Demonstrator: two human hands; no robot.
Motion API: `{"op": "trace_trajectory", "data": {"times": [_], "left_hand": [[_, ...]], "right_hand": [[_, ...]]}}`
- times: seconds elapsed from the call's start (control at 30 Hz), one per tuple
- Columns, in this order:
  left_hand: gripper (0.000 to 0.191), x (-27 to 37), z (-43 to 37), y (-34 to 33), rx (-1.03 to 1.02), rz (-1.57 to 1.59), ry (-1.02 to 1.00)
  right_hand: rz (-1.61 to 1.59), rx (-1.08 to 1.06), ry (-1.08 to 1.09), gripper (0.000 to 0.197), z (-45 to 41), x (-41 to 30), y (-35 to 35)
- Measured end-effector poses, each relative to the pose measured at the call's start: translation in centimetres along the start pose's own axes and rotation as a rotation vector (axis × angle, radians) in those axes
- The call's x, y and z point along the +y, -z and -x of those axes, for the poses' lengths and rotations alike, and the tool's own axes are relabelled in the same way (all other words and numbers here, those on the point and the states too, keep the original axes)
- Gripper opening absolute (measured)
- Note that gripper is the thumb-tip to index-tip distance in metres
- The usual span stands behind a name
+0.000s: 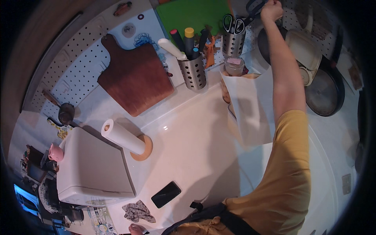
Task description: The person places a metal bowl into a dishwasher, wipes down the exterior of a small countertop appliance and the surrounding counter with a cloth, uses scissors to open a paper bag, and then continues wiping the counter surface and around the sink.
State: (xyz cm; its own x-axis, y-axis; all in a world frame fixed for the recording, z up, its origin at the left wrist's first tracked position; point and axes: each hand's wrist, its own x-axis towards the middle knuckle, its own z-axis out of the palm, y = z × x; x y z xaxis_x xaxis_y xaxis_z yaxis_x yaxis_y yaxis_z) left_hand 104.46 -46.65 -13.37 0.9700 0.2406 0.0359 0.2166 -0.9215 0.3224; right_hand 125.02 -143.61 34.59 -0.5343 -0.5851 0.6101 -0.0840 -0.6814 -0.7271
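My right hand is stretched far out at the top edge, fingers curled at the handles of dark scissors. Those scissors are beside a perforated steel utensil holder, which also holds black-and-white-handled scissors. Only a small part of my left hand shows at the bottom edge; its fingers are mostly cut off. Above it lies a crumpled patterned cloth, and a black smartphone rests on the counter. Below my right forearm, a white sheet of paper partly covers a container with round, light-brown items.
A paper towel roll stands on a wooden base beside a white appliance. Along the back are a wooden cutting board, a second steel holder with handled tools and a lidded jar. Pans are at the right.
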Motion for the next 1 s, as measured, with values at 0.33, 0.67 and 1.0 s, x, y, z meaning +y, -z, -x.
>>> {"op": "trace_trajectory", "data": {"times": [0.33,0.67,1.0], "left_hand": [[0.038,4.0,2.3,1.3,0.137,-0.037,0.114],[0.032,12.7,-0.8,1.8,0.383,0.226,-0.272],[0.024,26.0,-3.0,2.7,0.231,0.226,-0.688]], "right_hand": [[0.444,-0.731,0.019,0.055,4.8,6.0,-5.5],[0.018,-1.024,0.071,0.045,2.3,6.4,-2.9],[0.752,-1.556,0.597,0.039,1.3,7.7,22.3]]}}
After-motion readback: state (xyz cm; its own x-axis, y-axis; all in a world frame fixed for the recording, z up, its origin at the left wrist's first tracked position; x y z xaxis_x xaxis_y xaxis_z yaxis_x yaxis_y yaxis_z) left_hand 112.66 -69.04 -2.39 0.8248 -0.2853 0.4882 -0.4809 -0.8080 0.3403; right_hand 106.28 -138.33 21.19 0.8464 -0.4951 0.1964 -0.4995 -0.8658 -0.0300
